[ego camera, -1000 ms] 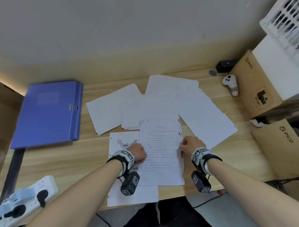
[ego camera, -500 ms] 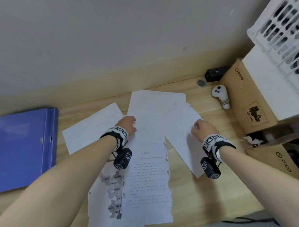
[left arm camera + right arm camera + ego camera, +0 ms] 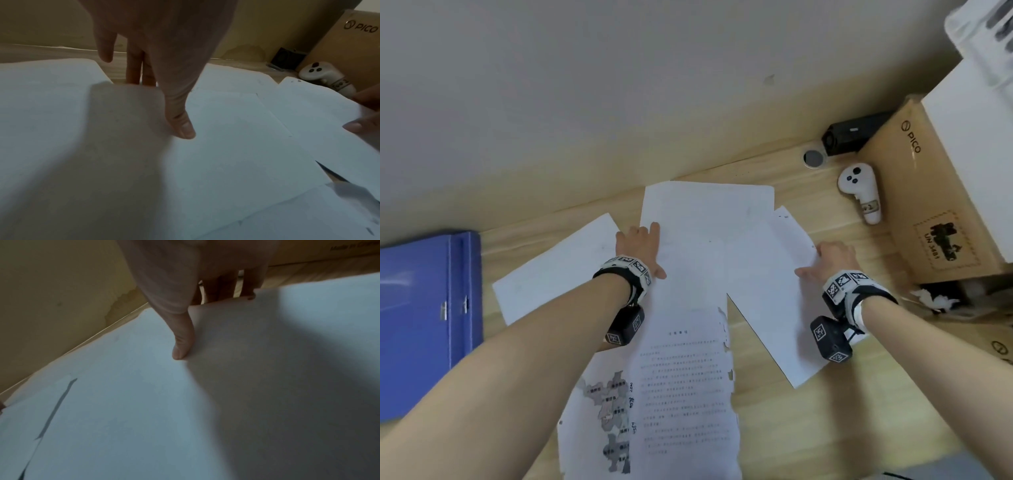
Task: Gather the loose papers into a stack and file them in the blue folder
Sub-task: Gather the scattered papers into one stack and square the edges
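White flat papers (image 3: 705,240) overlap on the wooden tabletop (image 3: 808,428); left hand (image 3: 638,243) presses with straight fingers (image 3: 133,65), right hand (image 3: 832,258) seemingly pinches an edge; blue folder (image 3: 421,318) nearby.

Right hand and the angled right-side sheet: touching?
Touching. The right wrist view shows the right hand with its thumb pressed on the angled sheet, fingers over its edge.

You see "PICO" printed on the side of the cardboard box (image 3: 928,192) at your right, and "UN 3481" on the stamped label (image 3: 945,245) lower on that same box. The printed sheet (image 3: 685,394) nearest you carries lines of text too small to read.
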A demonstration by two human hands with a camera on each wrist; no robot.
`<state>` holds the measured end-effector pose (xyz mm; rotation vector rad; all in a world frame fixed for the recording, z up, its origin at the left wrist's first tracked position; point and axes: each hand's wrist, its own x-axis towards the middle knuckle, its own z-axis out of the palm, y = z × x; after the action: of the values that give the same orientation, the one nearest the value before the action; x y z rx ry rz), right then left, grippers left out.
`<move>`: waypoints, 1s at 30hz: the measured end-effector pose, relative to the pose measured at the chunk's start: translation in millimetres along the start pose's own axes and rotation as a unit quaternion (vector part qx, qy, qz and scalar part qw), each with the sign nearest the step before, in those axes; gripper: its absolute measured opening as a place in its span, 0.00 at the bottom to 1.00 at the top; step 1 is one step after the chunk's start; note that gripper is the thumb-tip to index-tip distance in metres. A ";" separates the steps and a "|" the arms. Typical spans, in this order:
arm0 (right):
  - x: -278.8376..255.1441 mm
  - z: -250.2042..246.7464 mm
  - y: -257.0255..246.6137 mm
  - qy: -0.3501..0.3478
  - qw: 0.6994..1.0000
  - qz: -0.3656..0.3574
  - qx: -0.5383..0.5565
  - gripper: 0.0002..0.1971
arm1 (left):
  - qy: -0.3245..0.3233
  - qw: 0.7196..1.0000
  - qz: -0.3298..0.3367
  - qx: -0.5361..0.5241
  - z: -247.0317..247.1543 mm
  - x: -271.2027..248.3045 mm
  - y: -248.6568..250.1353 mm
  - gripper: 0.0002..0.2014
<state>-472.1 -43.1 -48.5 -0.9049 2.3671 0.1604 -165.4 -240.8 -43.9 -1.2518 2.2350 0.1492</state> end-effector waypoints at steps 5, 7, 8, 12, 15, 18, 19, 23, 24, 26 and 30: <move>-17.6 0.4 -3.2 0.012 0.997 0.018 0.068 0.06 | -0.003 0.998 0.027 -0.052 -12.4 -17.0 -3.1 0.09; -27.0 -1.8 -3.8 0.040 0.996 0.019 0.081 0.06 | 0.035 0.993 0.031 -0.111 -22.6 -28.9 -6.8 0.03; -32.7 -3.9 -4.2 0.052 0.995 0.016 0.081 0.07 | 0.059 0.988 0.035 -0.137 -30.1 -36.0 -9.0 0.04; -56.8 -13.3 -5.4 0.100 0.990 0.012 0.097 0.06 | 0.180 0.965 0.079 -0.176 -68.2 -70.7 -21.6 0.02; -77.2 -20.5 -10.2 0.122 0.982 0.007 0.142 0.05 | 0.232 0.951 0.123 -0.163 -85.4 -104.0 -28.4 0.05; -95.0 -25.0 -12.6 0.130 0.977 -0.010 0.171 0.07 | 0.212 0.955 0.156 -0.139 -79.2 -137.8 -25.2 0.05; -101.1 -26.4 -14.1 0.134 0.975 -0.017 0.179 0.08 | 0.196 0.958 0.163 -0.130 -71.7 -146.7 -22.1 0.05; -131.5 -28.9 -21.6 0.160 0.966 -0.037 0.201 0.06 | 0.125 0.967 0.196 -0.109 -24.2 -175.5 -1.8 0.06; -137.9 -28.8 -23.7 0.162 0.963 -0.044 0.210 0.09 | 0.106 0.967 0.204 -0.107 -10.2 -180.9 4.4 0.06; -148.1 -26.9 -27.4 0.158 0.959 -0.052 0.230 0.13 | 0.073 0.969 0.209 -0.109 18.2 -190.7 17.1 0.05; -163.0 -16.1 -33.5 0.117 0.963 -0.075 0.230 0.15 | 0.023 0.971 0.197 -0.134 70.0 -204.3 36.0 0.02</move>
<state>-361.9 19.4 60.7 -0.9017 2.3800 -0.5652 -83.2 -42.5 -0.9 -0.9272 2.5451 0.5961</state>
